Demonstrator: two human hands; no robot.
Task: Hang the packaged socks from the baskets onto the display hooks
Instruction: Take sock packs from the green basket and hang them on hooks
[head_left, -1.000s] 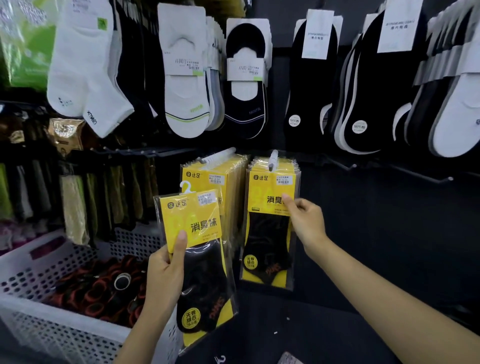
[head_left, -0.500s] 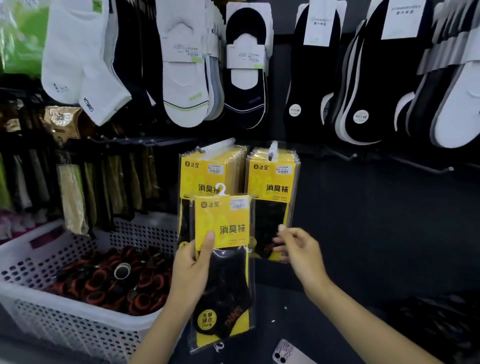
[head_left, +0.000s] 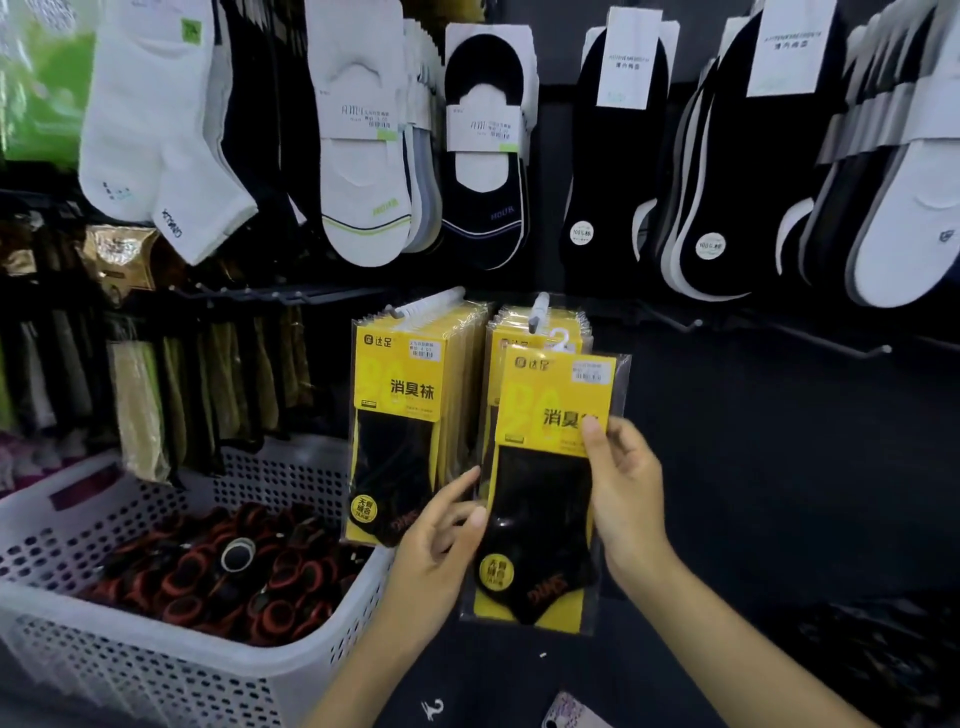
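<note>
in front of the right-hand yellow stack (head_left: 511, 335), the sock pack (head_left: 545, 499) is up in the right hand (head_left: 628, 499), grip clamped on its yellow card. the left hand (head_left: 436, 551), fingers loosely apart, touches the pack's left edge.

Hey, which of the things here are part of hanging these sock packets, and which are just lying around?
Job: sock packet gripped by right hand; left hand at its edge; display hook; hung yellow packets; basket.
Lying about: phone; loose plastic hanger; white socks overhead.
</note>
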